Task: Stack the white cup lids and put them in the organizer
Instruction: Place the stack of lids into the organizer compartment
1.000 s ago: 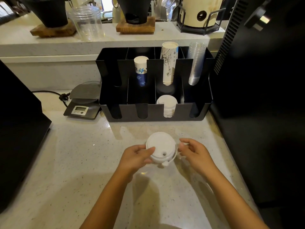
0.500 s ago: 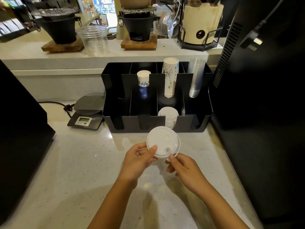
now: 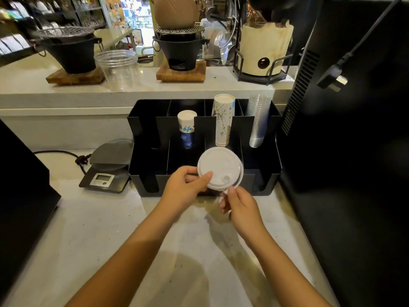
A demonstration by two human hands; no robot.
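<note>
A stack of white cup lids [image 3: 218,167] is tilted with its top face toward me, held just in front of the black organizer [image 3: 273,173] at its front row. My left hand [image 3: 183,188] grips the stack's left edge, thumb on the top lid. My right hand [image 3: 240,206] pinches the lower right rim from below. The stack hides the front compartment behind it, where more lids stood earlier.
The organizer's back row holds a short paper cup stack [image 3: 187,128], a taller paper cup stack [image 3: 223,119] and clear plastic cups [image 3: 257,120]. A digital scale [image 3: 108,167] stands left of it. Black machines stand at the right [image 3: 345,151] and the left [image 3: 20,187].
Both hands have lifted the lid stack off the counter and carried it forward to the organizer's front row. The right hand shifted from the side to under the rim.
</note>
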